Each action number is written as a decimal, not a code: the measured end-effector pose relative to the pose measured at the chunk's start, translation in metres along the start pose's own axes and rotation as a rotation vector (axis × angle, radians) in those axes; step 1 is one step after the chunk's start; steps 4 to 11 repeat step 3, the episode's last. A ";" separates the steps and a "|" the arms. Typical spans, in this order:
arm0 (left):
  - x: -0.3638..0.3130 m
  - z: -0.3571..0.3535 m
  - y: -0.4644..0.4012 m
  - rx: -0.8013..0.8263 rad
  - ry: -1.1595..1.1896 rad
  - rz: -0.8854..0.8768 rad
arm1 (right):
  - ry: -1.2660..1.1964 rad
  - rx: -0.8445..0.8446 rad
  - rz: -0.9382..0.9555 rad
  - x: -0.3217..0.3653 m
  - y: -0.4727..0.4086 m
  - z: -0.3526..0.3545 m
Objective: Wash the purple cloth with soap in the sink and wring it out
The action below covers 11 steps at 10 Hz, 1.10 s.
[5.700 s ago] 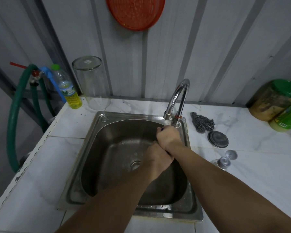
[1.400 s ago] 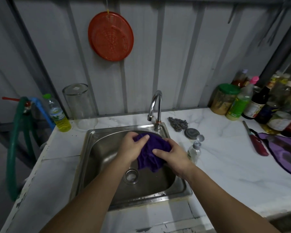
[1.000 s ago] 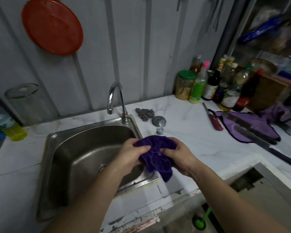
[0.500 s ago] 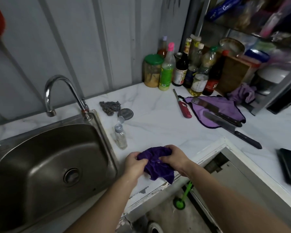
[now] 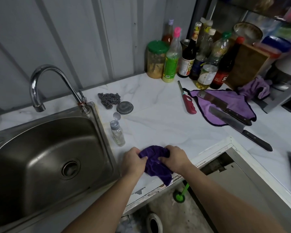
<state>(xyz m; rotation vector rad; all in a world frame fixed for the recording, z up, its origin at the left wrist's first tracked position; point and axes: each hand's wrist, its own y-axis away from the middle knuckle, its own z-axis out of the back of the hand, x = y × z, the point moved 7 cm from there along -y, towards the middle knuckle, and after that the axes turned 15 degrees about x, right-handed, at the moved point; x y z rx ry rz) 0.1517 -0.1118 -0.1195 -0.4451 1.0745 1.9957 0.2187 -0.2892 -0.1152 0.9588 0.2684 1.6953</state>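
On the marble counter (image 5: 158,128), both hands bunch the purple cloth (image 5: 154,163).

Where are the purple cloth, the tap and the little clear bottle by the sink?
purple cloth (image 5: 154,163), head view, bunched middle between the hands
tap (image 5: 47,68), head view, top of the curved spout
little clear bottle (image 5: 118,136), head view, its body

A steel scouring pad (image 5: 109,100) lies on the white marble counter (image 5: 158,121), just beside a round metal lid (image 5: 124,107). A red stick lighter (image 5: 187,100) lies near a light purple rag (image 5: 232,105), which has two dark-handled knives (image 5: 232,118) resting across it. A group of sauce bottles (image 5: 207,54) and a green-lidded jar (image 5: 157,59) stand against the grey corrugated wall (image 5: 74,39). Another crumpled purple rag (image 5: 255,87) sits beside a wooden block (image 5: 247,64).
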 end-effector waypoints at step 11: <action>0.008 0.018 0.012 0.019 -0.057 0.007 | 0.382 -0.042 0.006 0.058 0.020 0.020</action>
